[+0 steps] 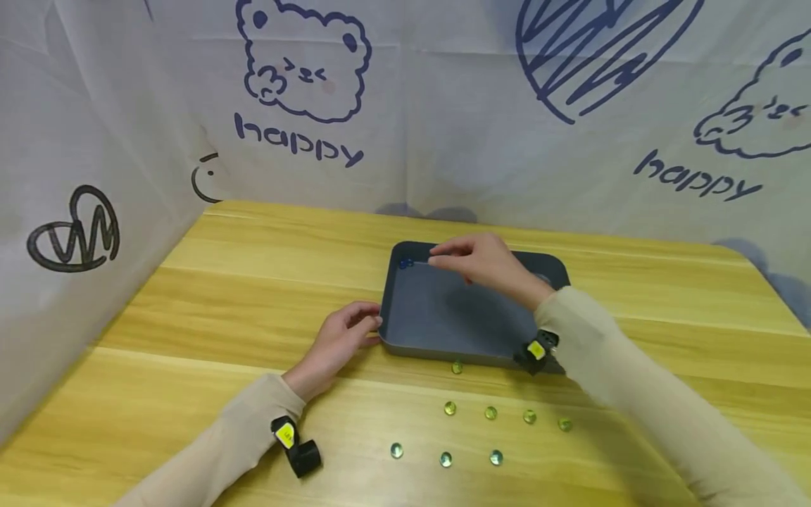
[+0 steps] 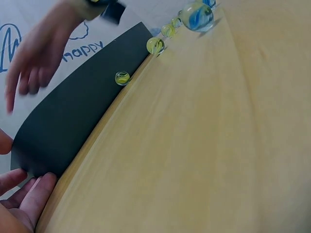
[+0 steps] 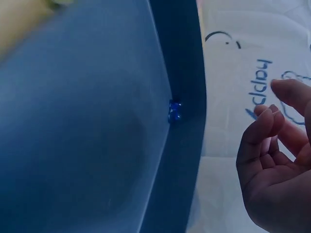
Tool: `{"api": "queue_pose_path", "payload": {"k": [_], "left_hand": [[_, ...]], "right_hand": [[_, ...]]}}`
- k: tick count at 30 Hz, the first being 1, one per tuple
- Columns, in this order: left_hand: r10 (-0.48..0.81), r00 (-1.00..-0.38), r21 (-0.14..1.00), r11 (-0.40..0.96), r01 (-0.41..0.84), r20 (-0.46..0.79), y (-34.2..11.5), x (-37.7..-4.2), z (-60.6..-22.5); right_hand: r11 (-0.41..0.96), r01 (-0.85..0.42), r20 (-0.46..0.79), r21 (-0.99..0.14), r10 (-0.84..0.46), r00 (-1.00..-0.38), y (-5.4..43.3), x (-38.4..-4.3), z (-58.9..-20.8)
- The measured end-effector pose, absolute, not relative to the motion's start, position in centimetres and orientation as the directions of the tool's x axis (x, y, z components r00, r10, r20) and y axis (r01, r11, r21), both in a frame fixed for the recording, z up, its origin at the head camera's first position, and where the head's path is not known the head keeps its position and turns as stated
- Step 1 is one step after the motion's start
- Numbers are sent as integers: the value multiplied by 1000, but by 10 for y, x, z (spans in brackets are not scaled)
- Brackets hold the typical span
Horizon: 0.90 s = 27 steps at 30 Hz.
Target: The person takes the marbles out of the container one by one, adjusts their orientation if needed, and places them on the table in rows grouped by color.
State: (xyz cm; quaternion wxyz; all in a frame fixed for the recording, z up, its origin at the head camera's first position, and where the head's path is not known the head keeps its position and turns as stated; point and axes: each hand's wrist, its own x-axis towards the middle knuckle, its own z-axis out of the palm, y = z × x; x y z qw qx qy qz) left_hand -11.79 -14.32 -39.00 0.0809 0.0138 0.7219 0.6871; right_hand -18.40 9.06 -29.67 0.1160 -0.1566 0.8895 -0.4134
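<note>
A dark grey tray [image 1: 456, 310] stands on the table, a few dark blue marbles [image 1: 405, 263] gathered in its far left corner. Those blue marbles [image 3: 175, 111] lie against the wall in the right wrist view. My right hand [image 1: 484, 264] hovers above the tray's far side. Between its thumb and fingers, spread apart in the right wrist view, I see nothing held. At the tray's near left corner, my left hand [image 1: 342, 338] touches the outer wall with its fingertips [image 2: 43, 182]. One yellow-green marble [image 1: 457, 367] sits close to the tray's front wall.
Several yellow-green marbles [image 1: 491, 412] form a row before the tray. Nearer to me lie three pale blue marbles, the middle one [image 1: 446, 459] between the others. A white cloth [image 1: 443, 155] with drawings hangs behind the wooden table [image 1: 253, 282].
</note>
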Motion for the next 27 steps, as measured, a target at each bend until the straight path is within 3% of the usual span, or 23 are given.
{"api": "queue_pose_path", "payload": {"k": [12, 27], "left_hand": [[126, -984, 991, 68, -117, -125, -145, -120, -381], [131, -985, 992, 63, -108, -116, -144, -118, -386]], "right_hand": [[666, -163, -96, -728, -334, -938, 48, -239, -324], [767, -297, -47, -569, -391, -919, 38, -246, -330]]}}
